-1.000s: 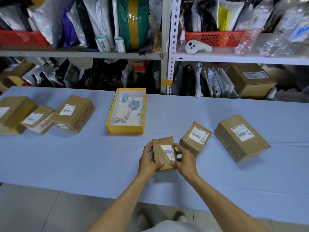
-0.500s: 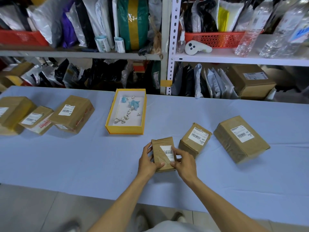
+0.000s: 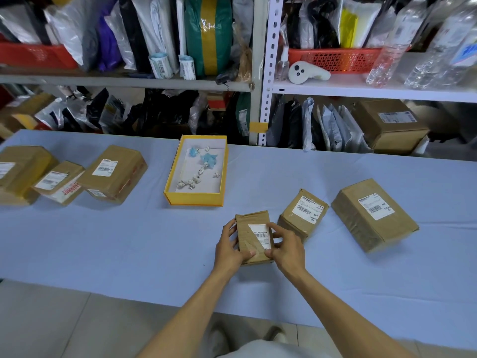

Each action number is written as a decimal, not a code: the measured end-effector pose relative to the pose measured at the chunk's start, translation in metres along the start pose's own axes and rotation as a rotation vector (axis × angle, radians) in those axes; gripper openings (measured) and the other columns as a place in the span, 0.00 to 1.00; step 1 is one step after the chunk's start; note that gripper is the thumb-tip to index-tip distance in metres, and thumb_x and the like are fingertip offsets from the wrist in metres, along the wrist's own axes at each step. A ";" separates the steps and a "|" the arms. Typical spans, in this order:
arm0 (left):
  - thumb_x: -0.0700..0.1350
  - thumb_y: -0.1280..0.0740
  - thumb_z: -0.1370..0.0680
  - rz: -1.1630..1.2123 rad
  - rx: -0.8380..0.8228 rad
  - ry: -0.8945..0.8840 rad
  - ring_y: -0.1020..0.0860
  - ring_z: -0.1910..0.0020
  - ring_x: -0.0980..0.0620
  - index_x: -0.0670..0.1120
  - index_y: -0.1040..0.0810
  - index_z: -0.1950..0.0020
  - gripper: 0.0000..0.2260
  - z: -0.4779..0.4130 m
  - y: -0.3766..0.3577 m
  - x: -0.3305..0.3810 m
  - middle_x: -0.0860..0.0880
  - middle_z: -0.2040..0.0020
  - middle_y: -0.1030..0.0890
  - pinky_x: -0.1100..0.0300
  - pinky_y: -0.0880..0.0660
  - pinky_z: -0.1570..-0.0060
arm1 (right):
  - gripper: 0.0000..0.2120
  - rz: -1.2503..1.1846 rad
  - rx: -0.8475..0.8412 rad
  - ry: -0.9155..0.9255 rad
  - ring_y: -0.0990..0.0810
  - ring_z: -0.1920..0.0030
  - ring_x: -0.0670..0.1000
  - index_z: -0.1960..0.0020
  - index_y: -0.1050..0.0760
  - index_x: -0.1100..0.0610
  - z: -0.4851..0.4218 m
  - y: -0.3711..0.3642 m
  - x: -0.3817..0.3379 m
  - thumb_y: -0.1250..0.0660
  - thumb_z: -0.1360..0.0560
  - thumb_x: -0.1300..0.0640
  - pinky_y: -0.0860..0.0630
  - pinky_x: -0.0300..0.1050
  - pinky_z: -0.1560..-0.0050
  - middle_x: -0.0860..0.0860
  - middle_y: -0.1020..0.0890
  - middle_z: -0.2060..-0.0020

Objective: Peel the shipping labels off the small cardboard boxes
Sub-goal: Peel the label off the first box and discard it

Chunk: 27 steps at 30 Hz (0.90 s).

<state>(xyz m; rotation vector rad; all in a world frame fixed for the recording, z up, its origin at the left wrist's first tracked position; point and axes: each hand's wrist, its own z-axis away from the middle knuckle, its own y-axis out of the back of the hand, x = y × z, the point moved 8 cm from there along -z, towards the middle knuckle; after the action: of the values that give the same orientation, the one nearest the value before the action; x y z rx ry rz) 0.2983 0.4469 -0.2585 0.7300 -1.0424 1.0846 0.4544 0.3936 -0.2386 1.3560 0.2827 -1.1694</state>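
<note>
Since a moment ago the right hand (image 3: 286, 250) has crept further over the box top, and the shipping label (image 3: 259, 232) now shows a slanted left edge where it was a full rectangle before. The left hand (image 3: 228, 250) clasps the left side of the small cardboard box (image 3: 249, 242), fingers curled at its far corner and thumb pressed on the near part of the top face. The right hand wraps the opposite side, index finger bent over the label's far right corner and thumb at its near end; whether it has hold of the label itself I cannot tell. Both hands sit close together with the box between them, on the near part of the pale blue table (image 3: 129, 241). Just to the right lies a second labelled box (image 3: 302, 215), then a bigger box (image 3: 371, 218). Behind, a yellow tray (image 3: 192, 201) holds crumpled scraps (image 3: 197, 178). Three more boxes (image 3: 112, 174) sit well off to the left, before crowded shelves (image 3: 361, 89).
</note>
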 end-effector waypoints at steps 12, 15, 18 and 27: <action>0.24 0.27 0.35 -0.040 -0.015 -0.021 0.26 0.41 0.53 0.49 0.38 0.28 0.42 0.000 -0.001 0.003 0.52 0.40 0.27 0.74 0.24 0.60 | 0.21 -0.152 0.045 -0.047 0.17 0.59 0.45 0.47 0.31 0.52 0.004 0.005 0.010 0.26 0.34 0.64 0.21 0.45 0.59 0.47 0.19 0.52; 0.26 0.27 0.35 -0.086 -0.028 -0.068 0.26 0.41 0.54 0.50 0.38 0.28 0.42 0.000 -0.004 0.006 0.54 0.40 0.28 0.74 0.24 0.60 | 0.25 -0.134 0.042 -0.084 0.18 0.53 0.49 0.39 0.30 0.53 0.004 0.004 0.015 0.24 0.33 0.56 0.22 0.46 0.51 0.49 0.20 0.49; 0.26 0.26 0.36 -0.108 -0.016 -0.096 0.26 0.40 0.52 0.53 0.37 0.29 0.42 -0.001 -0.004 0.007 0.53 0.36 0.28 0.71 0.23 0.57 | 0.22 -0.142 -0.006 -0.072 0.19 0.51 0.51 0.38 0.26 0.57 0.003 -0.002 0.015 0.26 0.30 0.57 0.22 0.43 0.52 0.52 0.18 0.47; 0.31 0.30 0.33 -0.322 0.051 -0.228 0.27 0.36 0.52 0.60 0.26 0.43 0.28 -0.012 -0.002 0.027 0.54 0.40 0.27 0.57 0.22 0.44 | 0.21 -0.152 -0.047 -0.007 0.21 0.58 0.44 0.34 0.29 0.55 0.007 -0.002 0.008 0.30 0.26 0.61 0.24 0.34 0.62 0.52 0.18 0.47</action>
<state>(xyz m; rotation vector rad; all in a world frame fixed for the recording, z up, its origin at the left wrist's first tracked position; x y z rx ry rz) 0.3070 0.4664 -0.2373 1.0424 -1.0473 0.7643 0.4529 0.3841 -0.2436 1.3063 0.4116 -1.2853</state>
